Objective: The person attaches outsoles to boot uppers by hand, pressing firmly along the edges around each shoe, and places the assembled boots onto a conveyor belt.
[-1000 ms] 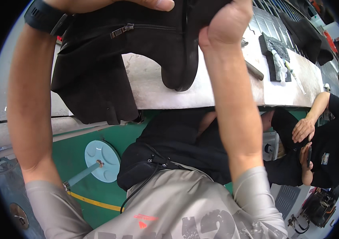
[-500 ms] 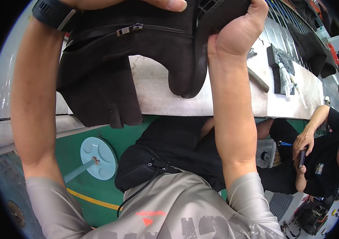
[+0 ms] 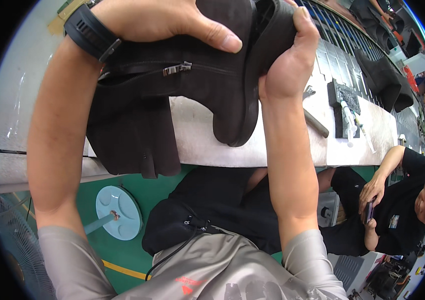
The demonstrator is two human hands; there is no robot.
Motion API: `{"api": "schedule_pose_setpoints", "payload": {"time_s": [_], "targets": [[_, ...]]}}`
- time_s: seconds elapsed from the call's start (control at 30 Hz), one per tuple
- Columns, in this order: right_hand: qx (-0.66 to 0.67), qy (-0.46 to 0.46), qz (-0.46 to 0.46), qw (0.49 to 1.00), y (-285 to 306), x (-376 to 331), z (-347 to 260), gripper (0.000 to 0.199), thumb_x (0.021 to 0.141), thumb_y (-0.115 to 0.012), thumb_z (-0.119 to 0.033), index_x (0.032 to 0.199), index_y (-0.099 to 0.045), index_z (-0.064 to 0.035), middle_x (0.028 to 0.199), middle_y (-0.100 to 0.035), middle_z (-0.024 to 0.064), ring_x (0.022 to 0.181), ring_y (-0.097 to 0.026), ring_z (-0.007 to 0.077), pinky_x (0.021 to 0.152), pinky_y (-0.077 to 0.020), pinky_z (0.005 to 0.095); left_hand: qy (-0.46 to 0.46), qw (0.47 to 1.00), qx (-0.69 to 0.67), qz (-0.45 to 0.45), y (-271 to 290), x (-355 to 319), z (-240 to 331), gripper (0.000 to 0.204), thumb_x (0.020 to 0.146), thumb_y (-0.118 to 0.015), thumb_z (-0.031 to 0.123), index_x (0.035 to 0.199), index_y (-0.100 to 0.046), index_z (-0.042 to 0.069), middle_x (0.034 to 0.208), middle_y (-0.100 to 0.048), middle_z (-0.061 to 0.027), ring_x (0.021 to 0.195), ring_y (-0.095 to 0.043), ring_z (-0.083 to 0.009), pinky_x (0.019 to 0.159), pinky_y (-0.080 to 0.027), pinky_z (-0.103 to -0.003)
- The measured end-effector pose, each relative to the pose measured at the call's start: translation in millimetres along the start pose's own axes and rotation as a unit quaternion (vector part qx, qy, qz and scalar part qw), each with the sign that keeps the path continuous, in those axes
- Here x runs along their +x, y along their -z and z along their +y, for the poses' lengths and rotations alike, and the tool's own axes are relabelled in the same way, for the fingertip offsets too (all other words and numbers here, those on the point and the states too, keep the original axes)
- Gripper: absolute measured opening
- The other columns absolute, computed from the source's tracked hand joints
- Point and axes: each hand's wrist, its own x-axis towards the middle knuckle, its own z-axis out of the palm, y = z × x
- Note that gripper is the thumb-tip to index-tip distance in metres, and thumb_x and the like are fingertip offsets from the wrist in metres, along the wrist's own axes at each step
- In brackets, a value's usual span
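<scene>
I hold a dark brown suede boot [image 3: 212,85] with a side zipper above the edge of a grey workbench [image 3: 197,145]. My left hand [image 3: 172,22], with a black watch on the wrist, grips the boot's shaft from the top, thumb lying across the zipper side. My right hand [image 3: 290,60] clasps the boot's sole and heel end at the right. A second piece of dark suede [image 3: 132,145] hangs over the bench edge below my left forearm.
A black block with white tubes [image 3: 345,107] and a hammer-like tool [image 3: 315,122] lie on the bench at right. More dark boots [image 3: 382,77] stand farther along. A seated person in black [image 3: 402,195] looks at a phone at right. A pale blue stool [image 3: 117,212] stands below.
Both hands have brought the boot closer to my head, so it fills more of the view. The seated person's hands have come together on the phone.
</scene>
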Motion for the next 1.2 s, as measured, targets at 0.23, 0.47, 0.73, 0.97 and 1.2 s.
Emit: {"api": "schedule_pose_setpoints", "payload": {"time_s": [0.23, 0.47, 0.73, 0.97, 1.2], "targets": [[-0.073, 0.031, -0.047, 0.996, 1, 5, -3, 0.048, 0.108, -0.06, -0.031, 0.139, -0.058, 0.0055, 0.106, -0.071, 0.0062, 0.095, -0.068, 0.014, 0.09, -0.0541, 0.0292, 0.006, 0.998, -0.01, -0.054, 10, 9, -18, 0.075, 0.077, -0.093, 0.061, 0.096, -0.077, -0.01, 0.08, -0.075, -0.0192, 0.075, -0.073, -0.0281, 0.073, -0.059, -0.037], [-0.22, 0.045, -0.051, 0.973, 0, 3, -18, 0.049, 0.107, -0.05, -0.032, 0.137, -0.065, 0.0036, 0.116, -0.072, 0.0111, 0.104, -0.07, 0.0186, 0.098, -0.0549, 0.0313, -0.095, 0.99, 0.043, 0.093, -9, 1, -18, 0.072, 0.069, -0.1, 0.048, 0.098, -0.072, -0.011, 0.084, -0.071, -0.0264, 0.083, -0.073, -0.0354, 0.08, -0.057, -0.041], [-0.216, 0.018, -0.052, 0.975, -4, -18, -44, 0.058, 0.101, -0.052, -0.032, 0.144, -0.058, 0.0054, 0.121, -0.072, 0.0169, 0.111, -0.07, 0.0227, 0.103, -0.0547, 0.0352, -0.161, 0.962, 0.124, 0.183, -20, -12, -9, 0.077, 0.063, -0.1, 0.056, 0.084, -0.062, -0.009, 0.071, -0.055, -0.0278, 0.071, -0.059, -0.0473, 0.07, -0.052, -0.044], [-0.187, -0.017, -0.079, 0.979, -14, -18, -75, 0.057, 0.097, -0.05, -0.021, 0.147, -0.054, 0.0061, 0.139, -0.067, 0.0259, 0.122, -0.07, 0.0301, 0.116, -0.0507, 0.0422, -0.128, 0.968, 0.127, 0.175, -22, -30, 9, 0.076, 0.061, -0.1, 0.056, 0.091, -0.065, -0.005, 0.072, -0.063, -0.0237, 0.075, -0.065, -0.0467, 0.073, -0.053, -0.047], [-0.226, 0.148, -0.036, 0.962, -14, -28, -64, 0.011, 0.102, -0.071, -0.007, 0.107, -0.073, 0.0015, 0.111, -0.076, 0.0114, 0.102, -0.067, 0.0136, 0.094, -0.0518, 0.0292, -0.171, 0.951, 0.151, 0.209, -29, -35, 9, 0.077, 0.057, -0.1, 0.058, 0.089, -0.061, -0.001, 0.069, -0.059, -0.0198, 0.07, -0.062, -0.0429, 0.066, -0.049, -0.047]]}}
